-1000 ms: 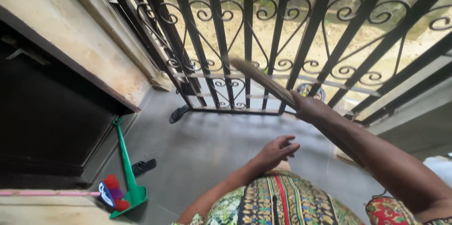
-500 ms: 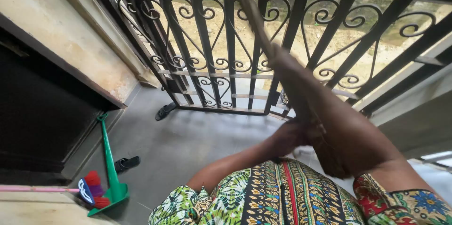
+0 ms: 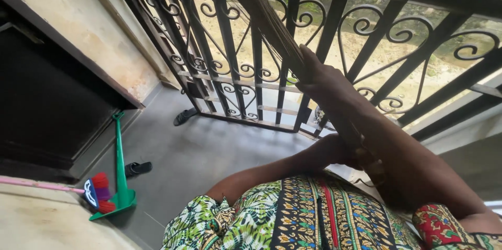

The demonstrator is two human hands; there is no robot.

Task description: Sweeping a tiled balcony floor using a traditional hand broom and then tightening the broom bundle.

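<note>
Head view: right hand point(image 3: 319, 80) grips broom point(image 3: 272, 20) — left hand point(image 3: 340, 150) seemingly clasps its lower end.

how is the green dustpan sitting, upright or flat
Upright: the dustpan has its pan on the floor and its handle leaning against the wall.

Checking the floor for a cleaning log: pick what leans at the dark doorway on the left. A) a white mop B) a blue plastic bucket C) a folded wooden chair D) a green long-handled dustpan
D: the green long-handled dustpan stands on the grey floor by the dark doorway.
</note>
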